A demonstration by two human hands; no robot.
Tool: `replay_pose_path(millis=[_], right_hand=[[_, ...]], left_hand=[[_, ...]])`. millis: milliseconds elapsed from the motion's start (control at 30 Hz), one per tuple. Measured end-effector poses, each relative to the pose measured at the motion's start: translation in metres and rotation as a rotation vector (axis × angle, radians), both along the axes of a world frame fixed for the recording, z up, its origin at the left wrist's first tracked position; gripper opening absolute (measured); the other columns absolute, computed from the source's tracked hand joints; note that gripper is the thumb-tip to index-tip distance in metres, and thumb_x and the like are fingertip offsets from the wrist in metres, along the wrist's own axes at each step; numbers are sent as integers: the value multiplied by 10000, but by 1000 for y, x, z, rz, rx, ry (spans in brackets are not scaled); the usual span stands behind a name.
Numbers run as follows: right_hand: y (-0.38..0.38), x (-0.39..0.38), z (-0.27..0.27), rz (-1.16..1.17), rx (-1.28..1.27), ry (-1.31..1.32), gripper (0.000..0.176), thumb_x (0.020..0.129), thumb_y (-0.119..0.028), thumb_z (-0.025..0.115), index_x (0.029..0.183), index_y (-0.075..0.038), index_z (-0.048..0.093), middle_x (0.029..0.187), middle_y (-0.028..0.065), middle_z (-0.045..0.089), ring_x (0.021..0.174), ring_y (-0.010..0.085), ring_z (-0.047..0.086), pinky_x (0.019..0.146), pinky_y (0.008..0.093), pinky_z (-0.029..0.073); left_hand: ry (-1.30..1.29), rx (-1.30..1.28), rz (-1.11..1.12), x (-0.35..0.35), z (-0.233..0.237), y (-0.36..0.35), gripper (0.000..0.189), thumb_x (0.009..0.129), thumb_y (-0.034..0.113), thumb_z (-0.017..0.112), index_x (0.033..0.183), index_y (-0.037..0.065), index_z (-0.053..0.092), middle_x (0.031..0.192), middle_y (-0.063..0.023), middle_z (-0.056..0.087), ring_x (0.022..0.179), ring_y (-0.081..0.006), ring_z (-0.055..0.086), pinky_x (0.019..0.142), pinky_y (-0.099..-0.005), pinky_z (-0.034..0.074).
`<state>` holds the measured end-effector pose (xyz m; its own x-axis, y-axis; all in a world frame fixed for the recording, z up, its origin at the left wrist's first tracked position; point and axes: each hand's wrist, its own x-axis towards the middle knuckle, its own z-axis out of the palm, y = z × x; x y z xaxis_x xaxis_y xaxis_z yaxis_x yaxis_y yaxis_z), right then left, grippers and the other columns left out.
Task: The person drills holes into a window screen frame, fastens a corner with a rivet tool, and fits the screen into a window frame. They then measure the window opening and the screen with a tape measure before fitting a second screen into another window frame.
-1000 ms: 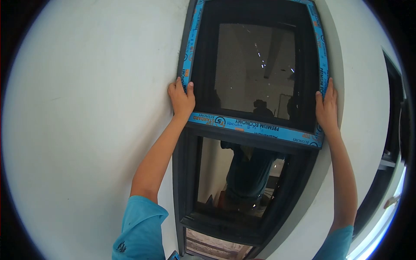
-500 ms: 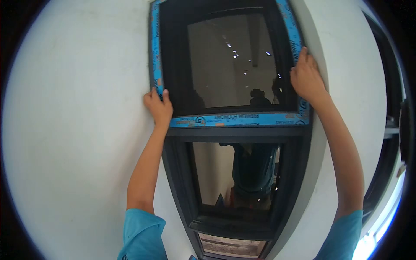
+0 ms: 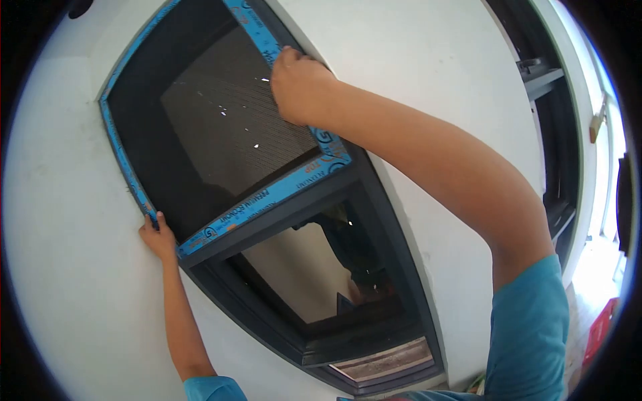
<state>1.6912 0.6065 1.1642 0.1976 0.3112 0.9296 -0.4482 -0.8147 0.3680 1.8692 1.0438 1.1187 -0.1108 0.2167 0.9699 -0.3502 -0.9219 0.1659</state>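
A dark window sash [image 3: 214, 120] with blue protective tape along its frame sits in the upper part of a dark window frame [image 3: 374, 220] set in a white wall. My left hand [image 3: 158, 235] presses the sash's lower left edge, fingers on the blue tape. High on the sash's right edge, my right hand [image 3: 299, 83] closes over the taped rail. Below the sash, a lower pane [image 3: 314, 260] reflects a person in a teal shirt.
White wall [image 3: 60, 281] spreads to the left and between the windows. Another dark window or door frame [image 3: 555, 120] stands at the right, with bright floor light beyond. A narrow lower panel [image 3: 384, 364] closes the frame's bottom.
The view has swung and tilted, so the window now looks slanted. My right hand has moved higher along the sash's right edge. The left hand stays at the lower left corner.
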Motion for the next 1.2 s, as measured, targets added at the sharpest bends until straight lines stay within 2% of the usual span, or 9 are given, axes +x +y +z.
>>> replay_pose_path(millis=[400,467,533,567,633,800,1067,1133,1200], right_hand=[[-2,-7,4,-42,-156,159,350,741,-283,599,794,53,685,983,276,600,983,349,562,651,437,535],[3,-22,4,33,-9,450,259,761,-177,624,958,-24,690,1136,223,590,1098,372,537,781,507,486],[7,-35,7,-201,22,449,536,857,-227,515,1286,80,420,1358,345,312,1164,379,495,887,350,478],[2,-11,1,37,181,210,531,846,-235,517,1183,172,458,1275,377,380,1089,382,548,863,362,490],[16,-31,6,115,377,370,578,812,-281,565,1141,185,470,1223,361,425,1055,375,562,871,365,485],[32,-31,-23,150,232,190,491,786,-220,561,1088,162,495,1169,312,483,1050,386,540,901,396,459],[-8,33,6,-137,102,144,634,872,-297,524,1343,64,304,1336,266,392,1236,353,407,1024,385,337],[0,26,4,-228,170,160,635,886,-318,515,1349,62,304,1347,257,387,1252,351,391,1036,382,326],[-35,48,15,-280,67,54,644,893,-338,512,1359,52,298,1362,241,379,1266,344,378,1050,377,308]], left_hand=[[130,52,-69,-6,14,19,590,809,459,638,1096,-56,602,894,-190,604,803,-264,591,722,-349,463],[191,70,-78,-21,13,7,574,795,480,637,1026,-45,631,816,-178,621,785,-275,605,732,-351,472],[11,83,31,-15,11,14,621,714,578,659,879,-21,650,741,-162,637,704,-284,611,651,-373,459],[117,60,36,-37,9,5,610,693,590,670,813,-8,647,723,-152,640,689,-284,614,627,-384,450],[335,-1,70,-38,15,22,612,646,608,696,754,8,644,721,-149,640,682,-289,614,624,-387,456],[541,93,91,-41,15,29,638,630,639,688,580,5,631,552,-139,598,595,-280,628,624,-378,492],[700,128,116,-34,16,38,630,614,636,707,614,9,651,587,-132,625,653,-239,661,676,-346,521],[601,140,182,-16,17,40,494,621,530,764,659,45,684,620,-110,644,623,-226,654,673,-349,523],[634,45,-13,-73,11,15,463,645,335,794,878,-39,650,863,-206,662,818,-336,652,736,-411,519]])
